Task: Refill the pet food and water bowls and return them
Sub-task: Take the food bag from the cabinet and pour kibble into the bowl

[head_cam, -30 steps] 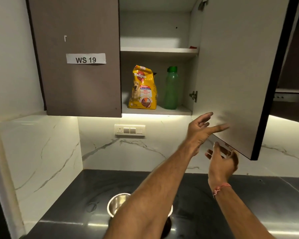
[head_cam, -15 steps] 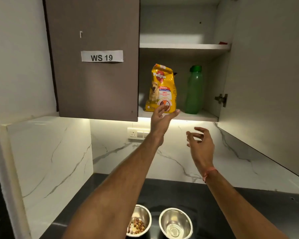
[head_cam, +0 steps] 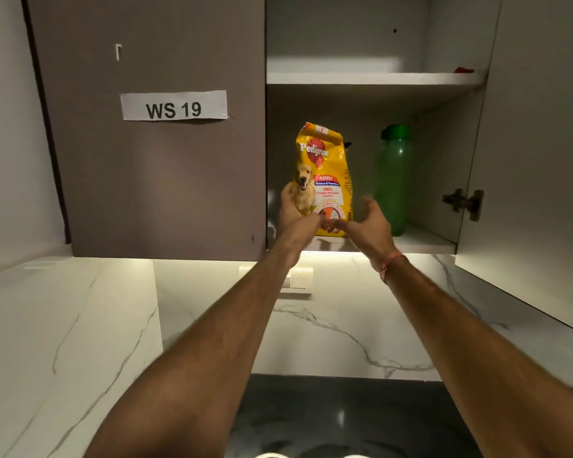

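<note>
A yellow Pedigree dog food bag (head_cam: 325, 160) stands upright on the lower shelf of the open wall cabinet (head_cam: 371, 78). Right of it stands a green water bottle (head_cam: 394, 173). My left hand (head_cam: 293, 211) reaches up to the bag's lower left side, thumb raised beside its edge and fingers touching the front. My right hand (head_cam: 368, 221) is spread at the bag's lower right corner, its fingertips at the bag. Neither hand has a firm grip that I can see. Only the rims of two steel bowls (head_cam: 272, 455) peek in at the bottom edge.
The right cabinet door (head_cam: 543, 160) hangs open toward me over the counter. The left door (head_cam: 166, 180), labelled WS 19, is closed. A white switch panel (head_cam: 300, 280) sits on the marble backsplash. A black countertop (head_cam: 344, 414) lies below.
Both hands rose from below the cabinet to the food bag, left first, then right. The view tilted up, so the bowls slid almost out of sight.
</note>
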